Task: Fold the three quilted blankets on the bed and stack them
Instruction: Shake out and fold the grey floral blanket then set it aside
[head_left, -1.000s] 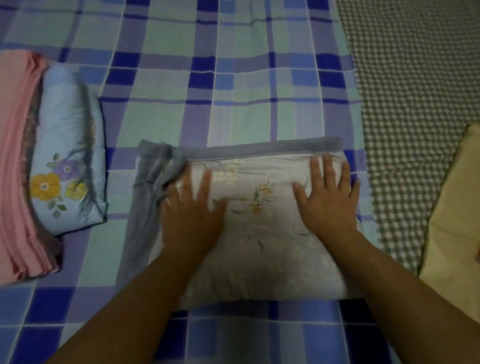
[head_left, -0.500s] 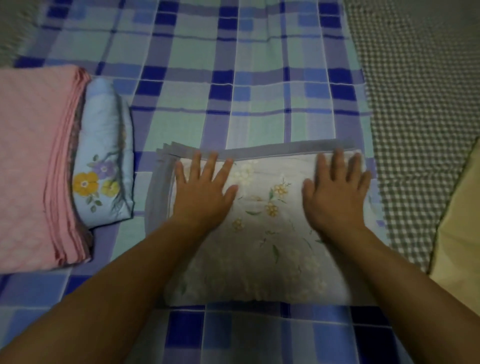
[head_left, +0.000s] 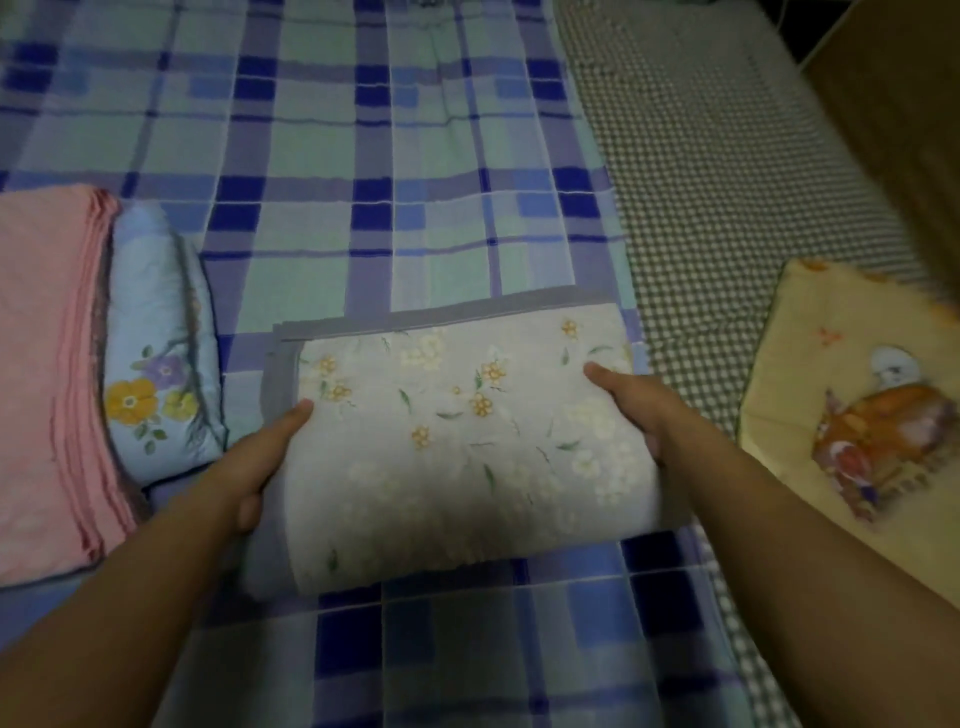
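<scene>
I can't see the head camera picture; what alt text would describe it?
Two hands, left and right, grip the sides of a folded grey floral blanket on a blue plaid bedsheet. A folded pink blanket and a light blue floral one lie to its left.

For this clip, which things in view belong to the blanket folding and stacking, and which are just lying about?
Part of the job:
grey flowered blanket, folded, gripped at its sides by the left hand and right hand
pink blanket, folded
light blue flowered blanket, folded beside the pink one

Just lying about:
yellow pillow
plaid bedsheet
green checked cloth
</scene>
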